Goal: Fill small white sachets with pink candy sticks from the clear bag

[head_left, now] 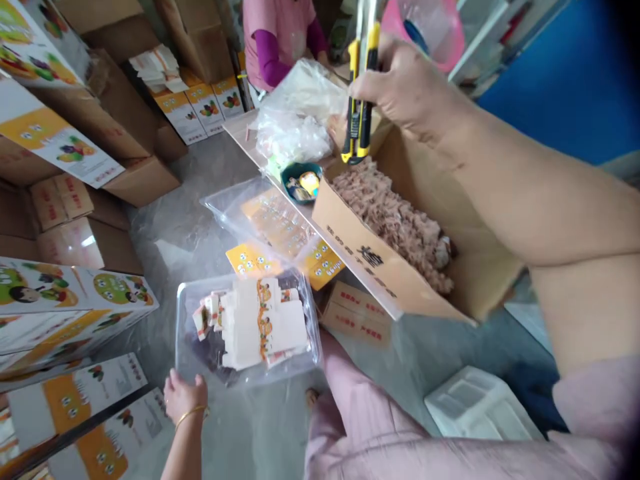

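Floor [165, 233]: grey, printed cartons [85, 150] at left.
Right hand [395, 83]: grasping a yellow-and-black cutter [357, 123], above the open box [385, 270] on the surface [240, 130].
Left hand [185, 398]: at a near corner of the clear tray [185, 333]; cannot tell whether gripping.
Clear tray: holding white blanks [243, 320].

A glossy grey floor [165, 227] catches pale reflections around a thin, brownish surface [243, 130]. Fruit-printed cartons [75, 153] crowd the left side; a broad blue panel [555, 87] and a white frame [483, 40] occupy the upper right.
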Available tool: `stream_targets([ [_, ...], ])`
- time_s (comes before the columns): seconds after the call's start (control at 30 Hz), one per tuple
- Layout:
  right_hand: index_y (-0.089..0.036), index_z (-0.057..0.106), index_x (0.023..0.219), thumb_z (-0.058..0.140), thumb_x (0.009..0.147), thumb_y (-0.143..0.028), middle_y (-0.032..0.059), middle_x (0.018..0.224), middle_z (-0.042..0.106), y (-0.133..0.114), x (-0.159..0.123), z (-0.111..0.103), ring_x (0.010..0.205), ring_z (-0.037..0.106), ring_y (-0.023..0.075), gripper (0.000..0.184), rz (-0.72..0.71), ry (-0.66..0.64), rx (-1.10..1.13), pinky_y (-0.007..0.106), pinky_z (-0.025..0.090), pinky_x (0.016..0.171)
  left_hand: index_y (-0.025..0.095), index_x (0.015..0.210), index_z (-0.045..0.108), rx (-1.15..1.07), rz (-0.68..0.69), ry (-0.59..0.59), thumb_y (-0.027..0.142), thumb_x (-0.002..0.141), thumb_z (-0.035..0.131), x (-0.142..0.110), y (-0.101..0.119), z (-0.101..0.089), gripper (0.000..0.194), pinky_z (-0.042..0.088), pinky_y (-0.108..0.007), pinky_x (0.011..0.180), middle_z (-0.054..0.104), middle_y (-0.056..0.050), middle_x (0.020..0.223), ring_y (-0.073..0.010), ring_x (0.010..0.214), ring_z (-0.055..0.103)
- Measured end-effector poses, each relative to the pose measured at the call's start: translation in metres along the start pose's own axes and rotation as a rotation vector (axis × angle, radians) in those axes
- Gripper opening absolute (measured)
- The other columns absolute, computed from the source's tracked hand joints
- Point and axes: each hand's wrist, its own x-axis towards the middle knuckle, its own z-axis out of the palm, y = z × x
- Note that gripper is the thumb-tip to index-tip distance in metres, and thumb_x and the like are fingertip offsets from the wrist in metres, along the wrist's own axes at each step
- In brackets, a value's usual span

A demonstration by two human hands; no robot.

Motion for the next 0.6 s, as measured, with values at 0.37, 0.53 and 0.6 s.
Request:
stream_targets([
  [0.37,-0.027,0.052,0.122,0.063,0.097,-0.026,-0.0005,0.094,0.071,0.128,-0.461,0.089,0.064,0.065,0.0109,0.028,0.822,-0.778,-0.034,0.020,0.046,0.053,0.005,0.144,0.056,-0.260,0.838,0.207,0.040,0.099,0.052,-0.167,0.019,0.009,0.057,0.037,-0.051,0.120,0.055,-0.028,0.149,-0.0354,0.143,0.050],
  [0.53,-0.015,0.062,0.110,0.053,0.103,-0.028,0.0044,0.082,0.070,0.255,-0.554,0.110,0.060,0.064,0.0122,0.017,1.102,-0.809,-0.222,0.021,0.043,0.056,0.015,0.148,0.054,-0.219,1.144,0.103,0.030,0.100,0.055,-0.248,0.054,0.056,0.050,0.029,-0.051,0.125,0.054,-0.021,0.154,-0.0310,0.150,0.042],
  [0.6,-0.013,0.060,0.120,0.045,0.107,-0.035,0.0058,0.087,0.071,0.302,-0.564,0.107,0.061,0.063,0.0125,0.029,1.152,-0.784,-0.268,0.023,0.046,0.059,0.014,0.154,0.047,-0.167,1.139,0.103,0.037,0.100,0.058,-0.261,0.071,0.086,0.060,0.021,-0.055,0.128,0.047,-0.023,0.160,-0.0341,0.156,0.033],
])
